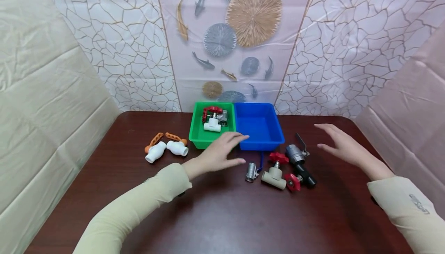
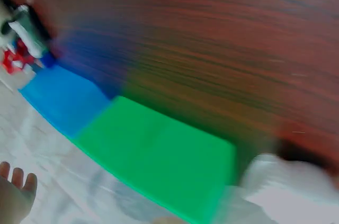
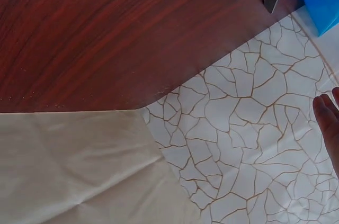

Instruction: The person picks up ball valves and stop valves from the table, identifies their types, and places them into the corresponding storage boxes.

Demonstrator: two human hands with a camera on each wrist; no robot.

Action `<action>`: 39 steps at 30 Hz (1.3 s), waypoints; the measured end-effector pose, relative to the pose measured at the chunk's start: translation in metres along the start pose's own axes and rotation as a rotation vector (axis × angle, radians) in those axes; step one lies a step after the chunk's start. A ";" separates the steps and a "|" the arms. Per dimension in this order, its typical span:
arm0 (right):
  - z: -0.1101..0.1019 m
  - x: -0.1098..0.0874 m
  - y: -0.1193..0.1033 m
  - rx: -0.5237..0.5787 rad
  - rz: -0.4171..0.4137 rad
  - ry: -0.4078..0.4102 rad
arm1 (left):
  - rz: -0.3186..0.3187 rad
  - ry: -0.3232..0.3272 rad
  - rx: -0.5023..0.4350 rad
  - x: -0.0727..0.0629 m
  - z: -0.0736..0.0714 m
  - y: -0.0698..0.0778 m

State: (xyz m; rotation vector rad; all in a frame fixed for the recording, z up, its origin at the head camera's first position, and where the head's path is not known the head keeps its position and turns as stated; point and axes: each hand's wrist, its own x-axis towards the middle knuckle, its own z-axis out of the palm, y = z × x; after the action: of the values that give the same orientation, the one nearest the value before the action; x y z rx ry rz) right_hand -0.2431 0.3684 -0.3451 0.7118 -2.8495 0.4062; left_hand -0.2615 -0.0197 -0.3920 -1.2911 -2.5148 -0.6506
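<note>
My left hand (image 1: 219,152) hovers in front of the green bin (image 1: 194,140), fingers extended and holding nothing. To the right, my right hand (image 1: 342,144) hangs over the table with straight fingers, also holding nothing. Nearest to it lies a grey valve with a black lever (image 1: 295,153). Beside that are a black valve with a red handwheel (image 1: 304,174) and a beige tee-shaped valve (image 1: 274,177) with a red handwheel. A small metal ball valve (image 1: 251,172) with a blue lever lies right of my left hand. Inside the green bin are a white red-wheeled valve (image 1: 213,125) and a metal valve (image 1: 223,118).
A blue bin (image 1: 259,128) adjoins the green one at the back of the table (image 1: 222,223). At left lie two white ball valves (image 1: 155,152) with orange levers (image 1: 175,137). Patterned cloth (image 1: 132,41) hangs behind the table, with plain cloth (image 1: 45,103) along the side.
</note>
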 end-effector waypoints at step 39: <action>0.017 -0.008 0.037 0.015 -0.004 0.069 | 0.121 -0.493 0.144 0.076 0.074 0.075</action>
State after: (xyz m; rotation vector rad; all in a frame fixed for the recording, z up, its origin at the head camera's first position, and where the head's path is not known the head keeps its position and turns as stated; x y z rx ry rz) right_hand -0.2555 0.3980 -0.3708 0.6918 -2.7832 0.4429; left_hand -0.2459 0.1089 -0.4054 -1.6993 -2.7554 -0.1262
